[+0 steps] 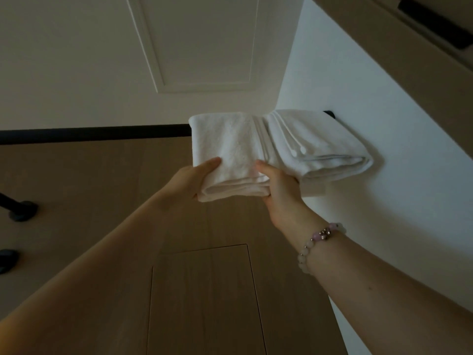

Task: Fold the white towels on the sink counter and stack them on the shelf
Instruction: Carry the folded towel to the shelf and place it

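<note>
Holding a folded white towel (230, 149) up high, the left hand (195, 180) and the right hand (279, 188) each grip its near edge, thumbs on top. It sits against a second folded towel (330, 147) that lies by the white wall (384, 98), at the black shelf rail (89, 134). Two towels look folded. This one is not yet let go. The sink counter is out of view, so I cannot tell if more wait.

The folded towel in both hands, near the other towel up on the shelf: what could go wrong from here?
1. The folded towel, gripped by the left hand and right hand, touches the other towel; pushing further may rumple its layers.
2. Its near end sticks out in front of the black rail; released too early, it may slide off and unfold.
</note>
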